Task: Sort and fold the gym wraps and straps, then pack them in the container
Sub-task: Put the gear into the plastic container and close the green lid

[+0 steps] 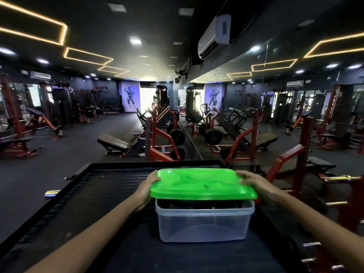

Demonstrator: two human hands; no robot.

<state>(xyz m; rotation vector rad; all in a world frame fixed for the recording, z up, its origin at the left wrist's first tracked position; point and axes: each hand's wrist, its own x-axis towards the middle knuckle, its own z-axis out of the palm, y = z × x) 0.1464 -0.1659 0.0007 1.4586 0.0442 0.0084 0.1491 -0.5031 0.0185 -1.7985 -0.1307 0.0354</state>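
A clear plastic container [203, 223] stands on a black ribbed platform [102, 186] in front of me. Dark straps [199, 204] show through its upper part, just under the rim. A bright green lid [202, 184] sits just above the container's rim, tilted, its near edge a little higher than the rim. My left hand [147, 189] grips the lid's left edge, thumb on top. My right hand [254, 181] grips the right edge, fingers curled over it.
Red-framed weight machines [159, 142] and benches [112, 143] stand beyond the platform, with a mirror wall to the right. A small yellow and blue object [51, 194] lies at the platform's left side. Red bars and plates [315, 203] crowd the right.
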